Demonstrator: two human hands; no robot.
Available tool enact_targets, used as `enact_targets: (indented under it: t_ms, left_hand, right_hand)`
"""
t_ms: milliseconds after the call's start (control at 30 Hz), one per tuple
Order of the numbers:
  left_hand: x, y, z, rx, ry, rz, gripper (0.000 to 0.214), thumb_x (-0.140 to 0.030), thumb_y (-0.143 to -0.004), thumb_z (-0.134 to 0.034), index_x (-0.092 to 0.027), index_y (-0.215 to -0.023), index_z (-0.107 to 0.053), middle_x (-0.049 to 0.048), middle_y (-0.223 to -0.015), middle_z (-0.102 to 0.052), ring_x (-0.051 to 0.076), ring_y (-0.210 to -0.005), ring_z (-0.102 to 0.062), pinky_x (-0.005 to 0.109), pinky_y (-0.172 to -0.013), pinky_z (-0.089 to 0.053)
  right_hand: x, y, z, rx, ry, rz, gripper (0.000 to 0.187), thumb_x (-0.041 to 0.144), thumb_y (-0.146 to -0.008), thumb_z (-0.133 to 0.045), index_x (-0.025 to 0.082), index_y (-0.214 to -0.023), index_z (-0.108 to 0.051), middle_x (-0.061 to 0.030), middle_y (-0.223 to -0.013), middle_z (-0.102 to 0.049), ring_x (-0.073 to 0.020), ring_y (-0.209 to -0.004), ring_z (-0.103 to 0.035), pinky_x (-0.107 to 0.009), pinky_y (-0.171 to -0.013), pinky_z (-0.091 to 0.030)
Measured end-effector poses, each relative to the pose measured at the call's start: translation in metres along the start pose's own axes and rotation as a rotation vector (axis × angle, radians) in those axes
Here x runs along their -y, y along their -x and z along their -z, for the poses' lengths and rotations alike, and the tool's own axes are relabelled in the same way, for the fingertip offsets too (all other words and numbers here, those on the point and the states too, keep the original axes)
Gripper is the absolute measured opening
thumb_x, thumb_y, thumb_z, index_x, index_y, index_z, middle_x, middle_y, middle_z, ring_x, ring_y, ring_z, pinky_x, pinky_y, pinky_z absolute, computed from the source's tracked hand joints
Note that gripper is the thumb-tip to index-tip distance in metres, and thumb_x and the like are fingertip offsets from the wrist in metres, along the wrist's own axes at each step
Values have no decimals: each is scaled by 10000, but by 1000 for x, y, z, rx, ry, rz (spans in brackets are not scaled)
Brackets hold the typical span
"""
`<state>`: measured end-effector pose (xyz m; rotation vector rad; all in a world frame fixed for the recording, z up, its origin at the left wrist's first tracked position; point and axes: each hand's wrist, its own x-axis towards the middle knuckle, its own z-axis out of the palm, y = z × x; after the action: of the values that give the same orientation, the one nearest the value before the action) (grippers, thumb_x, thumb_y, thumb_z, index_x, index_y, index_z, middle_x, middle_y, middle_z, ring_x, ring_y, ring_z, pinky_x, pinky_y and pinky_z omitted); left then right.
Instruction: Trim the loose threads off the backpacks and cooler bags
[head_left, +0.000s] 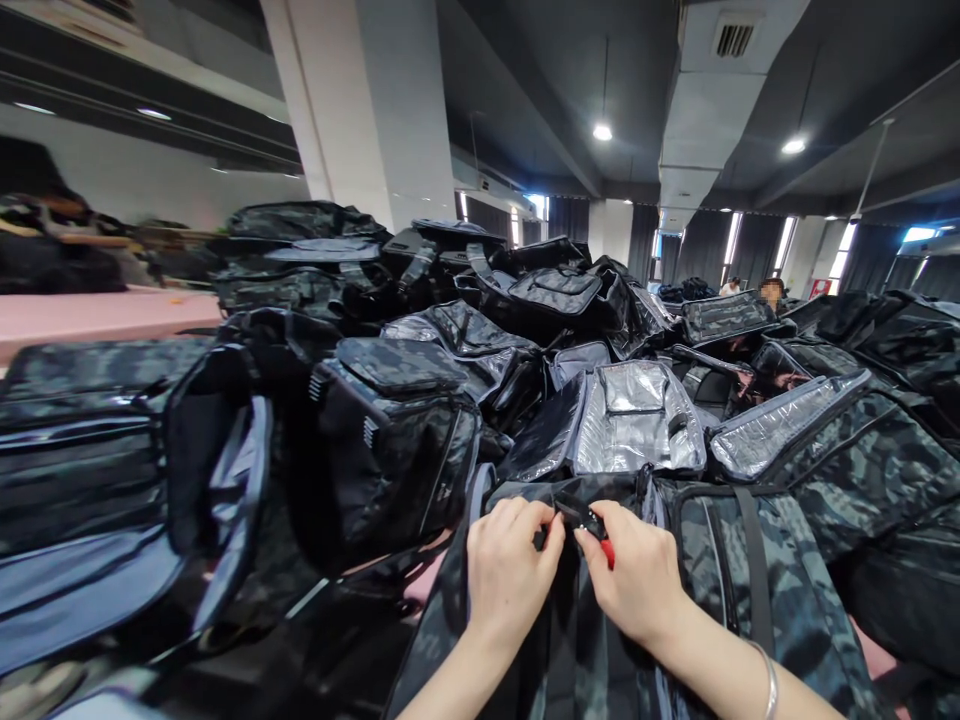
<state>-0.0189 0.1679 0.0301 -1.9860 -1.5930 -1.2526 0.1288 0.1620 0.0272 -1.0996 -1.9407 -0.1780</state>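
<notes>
Where the near edge of the silver-lined panel (637, 415) ends, a black bag (562, 640) lies on the person's side of it, its length running from the body towards the panel; whether the two are joined, I cannot tell. At the bag's far end, just short of the panel, a short dark strip (574, 510) spans the gap between the hands, its long axis running roughly from one to the other and dropping slightly to the right. The left hand (514, 560), nearer the panel's left corner, seems to pinch the strip's left end between thumb and forefinger. Below the panel's middle, the right hand (637, 570) grips a small red-and-black tool (607, 553), its tip close to the strip's right end; contact there is too small to make out. Both hands are about equally near the strip, one at each end.

Right of the panel and nearer the person stands a camouflage bag (787, 560); left of it sits a boxy dark bag (405, 430). Far to the panel's left is a pink tabletop (112, 315); well beyond it, a person's head (771, 292) shows.
</notes>
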Motion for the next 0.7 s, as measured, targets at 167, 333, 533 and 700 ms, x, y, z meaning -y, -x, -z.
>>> enact_targets:
  t_ms: [167, 333, 533, 700]
  left_hand:
    - [0, 1, 0, -3, -4, -3, 200, -254, -825, -466, -200, -645, -534, 1, -639, -565, 178, -692, -537, 314, -675, -329]
    - [-1, 1, 0, -10, -8, -5, 203, -255, -825, -457, -202, -643, -532, 3, -638, -566, 178, -695, -537, 316, -682, -334]
    - [-4, 1, 0, -24, -4, -12, 229, -288, -840, -458, -203, -637, -524, -4, -615, -551, 169, -667, -535, 313, -676, -335]
    - [-4, 1, -1, -25, 9, 14, 211, -272, -825, -464, -207, -634, -526, -2, -620, -563, 177, -677, -541, 315, -677, -334]
  right_hand:
    - [0, 0, 0, 16, -14, -4, 218, 307, -929, -390, 175, -990, -552, -24, -747, -657, -166, -670, -644, -239, -572, -398]
    - [3, 1, -3, -16, 27, 13, 237, 310, -937, -359, 173, -997, -542, -36, -766, -656, -165, -646, -640, -239, -545, -410]
    - [5, -1, -6, -71, 117, -33, 299, 306, -953, -294, 142, -971, -544, -72, -738, -643, -186, -637, -644, -253, -508, -422]
    - [4, 1, -5, -70, 33, 15, 290, 317, -955, -299, 146, -1020, -523, -65, -781, -657, -179, -653, -648, -252, -537, -437]
